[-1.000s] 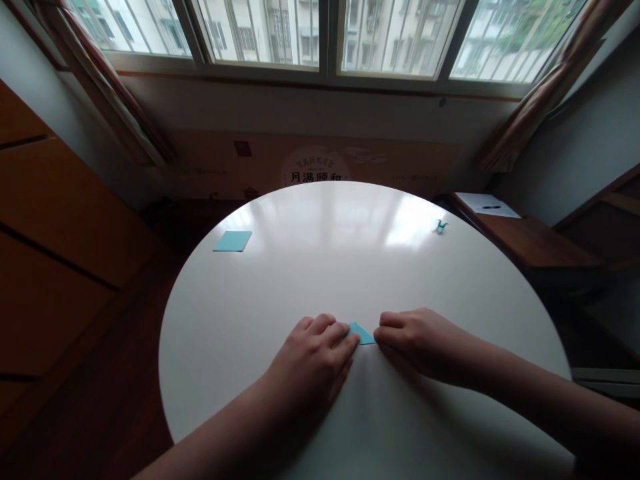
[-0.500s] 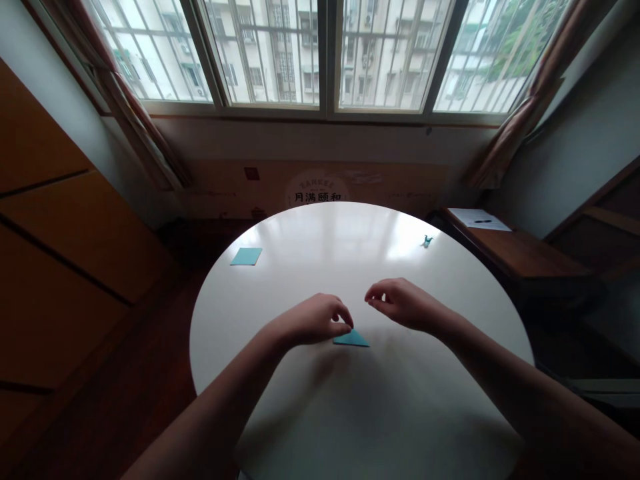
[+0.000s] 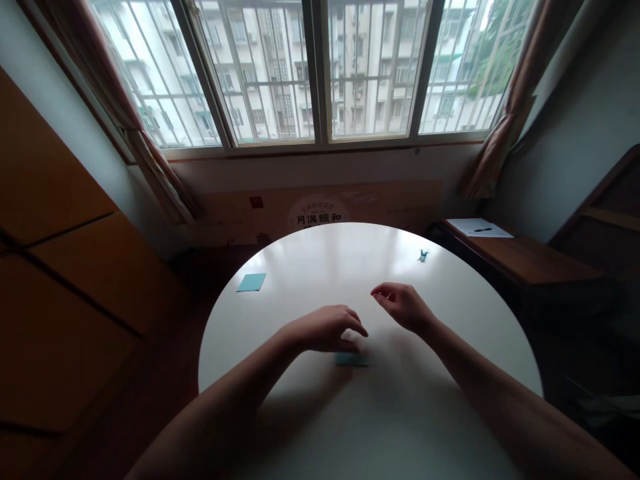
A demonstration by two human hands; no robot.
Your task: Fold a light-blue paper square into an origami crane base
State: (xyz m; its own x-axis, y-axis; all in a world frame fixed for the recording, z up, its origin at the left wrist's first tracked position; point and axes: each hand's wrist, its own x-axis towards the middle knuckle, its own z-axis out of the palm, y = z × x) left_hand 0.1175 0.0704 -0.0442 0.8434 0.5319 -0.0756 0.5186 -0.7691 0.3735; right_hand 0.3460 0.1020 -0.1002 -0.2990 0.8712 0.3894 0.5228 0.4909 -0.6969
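A small folded blue paper (image 3: 351, 360) lies flat on the round white table (image 3: 450, 313), in shadow. My left hand (image 3: 327, 328) hovers just above and behind it, fingers loosely curved and apart, holding nothing. My right hand (image 3: 400, 305) is raised over the table to the right of the paper, fingers loosely curled, thumb and forefinger apart, nothing in them. Neither hand touches the paper.
A flat blue paper square (image 3: 251, 282) lies at the table's left edge. A tiny blue paper crane (image 3: 423, 255) stands far right. A wooden side table (image 3: 530, 257) with a sheet and pen (image 3: 481, 229) is at right; a wooden cabinet (image 3: 75, 280) at left.
Both hands have lifted off the folded paper, and my left hand has let go of its corner. The view has tilted up and drawn back from the table.
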